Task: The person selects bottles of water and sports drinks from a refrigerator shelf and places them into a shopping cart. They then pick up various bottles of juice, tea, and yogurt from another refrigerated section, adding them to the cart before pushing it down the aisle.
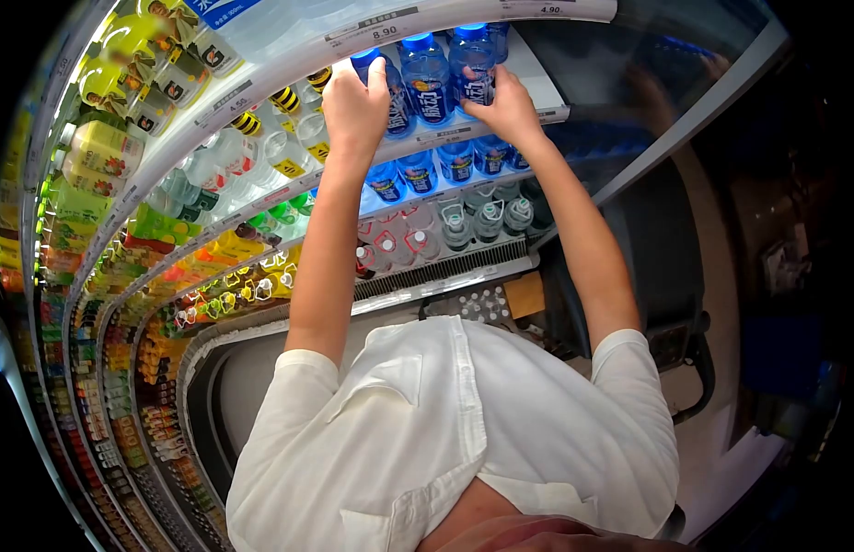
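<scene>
Several blue bottles with blue caps stand in a row on an upper shelf. My left hand [356, 108] is wrapped round the left bottle [396, 99], its thumb up near the cap. A middle bottle [427, 83] stands between my hands. On the right, my right hand [505, 106] grips the right side of another bottle [471, 69], with fingers and thumb around its body. Part of one more blue bottle shows behind that one. Both hands are closed on their bottles.
Below is a shelf with more blue bottles [456, 164], then large clear bottles [488, 224] with handles. Curved shelves of drinks run down the left. A price rail [390, 33] crosses above my hands. A glass panel [620, 101] stands at the right.
</scene>
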Action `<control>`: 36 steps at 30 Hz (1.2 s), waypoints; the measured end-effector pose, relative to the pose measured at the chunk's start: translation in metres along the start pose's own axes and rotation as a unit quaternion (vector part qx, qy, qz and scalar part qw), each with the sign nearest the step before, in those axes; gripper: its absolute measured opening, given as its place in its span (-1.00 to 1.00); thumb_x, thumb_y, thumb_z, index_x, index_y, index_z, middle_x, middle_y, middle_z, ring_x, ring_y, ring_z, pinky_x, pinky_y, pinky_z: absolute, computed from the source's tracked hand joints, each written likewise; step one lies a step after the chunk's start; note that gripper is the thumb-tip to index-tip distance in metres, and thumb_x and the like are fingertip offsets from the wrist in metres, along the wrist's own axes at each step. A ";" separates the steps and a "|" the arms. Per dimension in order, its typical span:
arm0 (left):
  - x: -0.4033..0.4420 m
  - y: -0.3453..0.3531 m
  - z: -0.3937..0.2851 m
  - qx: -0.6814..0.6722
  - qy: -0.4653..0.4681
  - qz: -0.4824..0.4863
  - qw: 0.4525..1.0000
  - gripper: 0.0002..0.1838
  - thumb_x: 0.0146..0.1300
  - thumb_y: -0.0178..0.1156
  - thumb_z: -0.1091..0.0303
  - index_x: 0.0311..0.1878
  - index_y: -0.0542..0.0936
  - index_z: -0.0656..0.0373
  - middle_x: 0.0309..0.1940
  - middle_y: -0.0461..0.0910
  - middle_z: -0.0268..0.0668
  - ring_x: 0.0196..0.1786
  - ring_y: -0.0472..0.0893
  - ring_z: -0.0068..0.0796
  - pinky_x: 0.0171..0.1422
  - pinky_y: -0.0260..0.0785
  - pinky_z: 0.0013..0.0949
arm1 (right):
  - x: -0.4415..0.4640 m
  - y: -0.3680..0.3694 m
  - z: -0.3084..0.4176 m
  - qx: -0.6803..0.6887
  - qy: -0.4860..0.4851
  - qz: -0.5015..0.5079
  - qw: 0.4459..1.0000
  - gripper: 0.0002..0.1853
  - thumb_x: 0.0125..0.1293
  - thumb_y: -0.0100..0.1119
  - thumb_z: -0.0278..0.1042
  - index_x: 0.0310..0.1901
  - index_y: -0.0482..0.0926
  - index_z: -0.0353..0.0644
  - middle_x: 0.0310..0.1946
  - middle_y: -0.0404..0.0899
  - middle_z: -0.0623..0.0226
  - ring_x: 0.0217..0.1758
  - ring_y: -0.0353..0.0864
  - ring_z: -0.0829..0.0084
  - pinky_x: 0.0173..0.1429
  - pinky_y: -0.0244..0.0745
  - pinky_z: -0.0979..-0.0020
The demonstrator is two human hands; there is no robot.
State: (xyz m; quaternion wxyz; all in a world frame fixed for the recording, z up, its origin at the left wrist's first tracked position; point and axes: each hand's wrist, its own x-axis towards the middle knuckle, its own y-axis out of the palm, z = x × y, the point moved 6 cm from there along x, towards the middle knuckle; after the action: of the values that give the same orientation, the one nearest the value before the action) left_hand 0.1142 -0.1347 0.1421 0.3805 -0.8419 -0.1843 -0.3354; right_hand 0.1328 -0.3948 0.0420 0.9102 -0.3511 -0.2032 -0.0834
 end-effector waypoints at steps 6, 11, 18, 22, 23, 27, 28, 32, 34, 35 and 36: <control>-0.001 -0.003 -0.003 0.006 -0.018 0.007 1.000 -0.63 0.54 0.31 0.23 0.08 0.63 0.44 -0.46 0.77 -0.07 -0.45 0.82 -0.24 -0.26 0.65 -0.20 | -0.007 -0.001 0.006 -0.032 0.003 -0.023 0.999 -0.14 0.13 0.68 0.01 0.34 0.50 -0.30 0.11 0.66 -0.14 0.18 0.73 -0.16 0.27 0.65 -0.03; 0.000 -0.003 -0.005 0.002 -0.005 -0.004 1.000 -0.62 0.54 0.31 0.23 0.09 0.63 0.45 -0.45 0.77 -0.04 -0.44 0.83 -0.22 -0.25 0.66 -0.18 | -0.010 0.000 0.005 -0.034 0.016 -0.033 0.999 -0.13 0.14 0.70 0.09 0.33 0.51 -0.28 0.10 0.67 -0.11 0.17 0.74 -0.14 0.23 0.67 -0.02; -0.001 -0.002 -0.005 0.003 -0.023 0.022 0.999 -0.61 0.55 0.29 0.24 0.17 0.60 0.44 -0.20 0.81 0.09 -0.36 0.84 -0.17 -0.18 0.67 -0.18 | -0.011 -0.003 0.006 -0.035 0.025 -0.031 0.999 -0.13 0.13 0.71 0.12 0.32 0.52 -0.26 0.07 0.69 -0.08 0.17 0.74 -0.13 0.24 0.67 -0.02; -0.021 -0.027 -0.052 0.108 0.115 -0.045 0.986 -0.58 0.58 0.27 0.21 0.23 0.58 0.41 0.05 0.76 0.17 -0.18 0.84 -0.05 -0.03 0.66 -0.11 | -0.012 0.000 -0.006 -0.015 0.015 -0.027 0.999 -0.14 0.11 0.71 0.10 0.32 0.54 -0.24 0.08 0.69 -0.09 0.19 0.73 -0.13 0.28 0.65 -0.02; -0.031 -0.028 -0.067 0.040 0.092 -0.013 0.995 -0.55 0.59 0.25 0.18 0.28 0.57 0.40 0.13 0.72 0.19 -0.08 0.81 0.05 0.05 0.63 -0.04 | -0.011 0.004 -0.012 -0.017 -0.001 -0.029 0.999 -0.16 0.10 0.71 0.09 0.29 0.57 -0.26 0.08 0.70 -0.10 0.20 0.73 -0.13 0.29 0.64 -0.01; -0.023 0.001 -0.076 -0.020 0.041 0.056 0.997 -0.43 0.60 0.23 0.11 0.42 0.50 0.40 0.19 0.69 0.24 0.09 0.76 0.19 0.17 0.59 0.10 | -0.002 0.012 -0.025 -0.037 -0.001 0.041 0.998 -0.13 0.07 0.69 0.11 0.33 0.60 -0.26 0.10 0.68 -0.11 0.26 0.70 -0.12 0.33 0.62 -0.01; -0.015 0.011 -0.072 0.021 0.027 0.072 0.997 -0.37 0.58 0.25 0.11 0.44 0.45 0.48 0.21 0.67 0.32 0.06 0.78 0.18 0.19 0.59 0.09 | 0.000 0.010 -0.025 -0.042 0.001 0.053 0.998 -0.11 0.07 0.69 0.15 0.34 0.61 -0.25 0.09 0.70 -0.13 0.23 0.71 -0.12 0.31 0.62 0.00; 0.006 0.041 -0.053 -0.019 -0.050 0.089 0.995 -0.40 0.55 0.28 0.09 0.21 0.55 0.59 -0.14 0.77 0.31 -0.06 0.80 0.34 0.19 0.61 0.12 | 0.006 0.008 -0.027 -0.010 0.001 0.075 0.997 -0.08 0.06 0.70 0.17 0.36 0.60 -0.26 0.10 0.76 -0.11 0.20 0.76 -0.09 0.30 0.64 0.04; 0.009 0.040 -0.058 0.009 -0.046 0.090 0.995 -0.40 0.53 0.29 0.07 0.17 0.57 0.59 -0.19 0.77 0.29 -0.06 0.79 0.35 0.17 0.62 0.12 | 0.005 0.007 -0.026 0.026 0.027 0.092 0.995 -0.04 0.05 0.72 0.18 0.39 0.59 -0.25 0.10 0.81 -0.07 0.17 0.81 -0.05 0.28 0.66 0.09; 0.010 0.040 -0.060 0.037 -0.046 0.092 0.994 -0.40 0.52 0.31 0.04 0.13 0.60 0.58 -0.24 0.78 0.27 -0.06 0.79 0.36 0.16 0.63 0.12 | 0.005 0.005 -0.025 0.026 0.027 0.090 0.995 -0.04 0.05 0.72 0.18 0.39 0.59 -0.25 0.10 0.81 -0.07 0.17 0.81 -0.05 0.28 0.66 0.09; 0.010 0.039 -0.065 0.037 -0.044 0.093 0.994 -0.40 0.52 0.31 0.04 0.13 0.60 0.58 -0.24 0.78 0.27 -0.06 0.79 0.36 0.16 0.63 0.12 | 0.005 0.004 -0.024 0.025 0.029 0.091 0.995 -0.04 0.05 0.73 0.17 0.41 0.59 -0.23 0.11 0.82 -0.05 0.17 0.82 -0.02 0.28 0.67 0.12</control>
State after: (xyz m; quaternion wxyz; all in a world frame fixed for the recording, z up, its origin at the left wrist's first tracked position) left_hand 0.1155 -0.2083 0.1603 0.4322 -0.8547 -0.1341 -0.2545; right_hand 0.1461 -0.4080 0.0251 0.9279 -0.3430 -0.1461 -0.0049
